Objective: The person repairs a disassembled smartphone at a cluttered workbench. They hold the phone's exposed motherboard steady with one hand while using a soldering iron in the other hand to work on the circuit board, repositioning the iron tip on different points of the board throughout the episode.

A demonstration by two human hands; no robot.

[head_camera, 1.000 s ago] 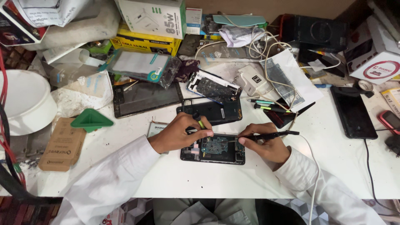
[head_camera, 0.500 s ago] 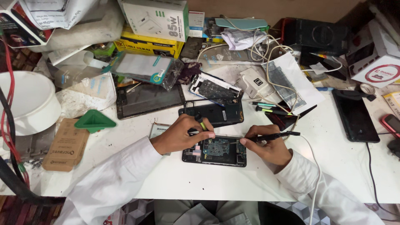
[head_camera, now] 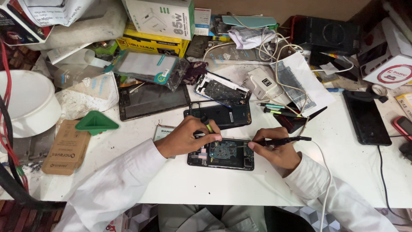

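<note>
Both hands have barely shifted over the past second; only the camera has drifted slightly. At the table's near edge lies the opened phone [head_camera: 221,154], circuit board up, flat so both hands can work over it. At its 9 o'clock the left hand [head_camera: 186,139] is closed on a green-handled tool [head_camera: 207,125] and steadies the frame. At 3 o'clock the right hand [head_camera: 274,151] pinches a black corded tool [head_camera: 281,140], tip toward the board. Farther off, at 12 o'clock, sit another black phone [head_camera: 223,114], a dismantled back cover [head_camera: 221,89] and stacked boxes [head_camera: 161,17].
</note>
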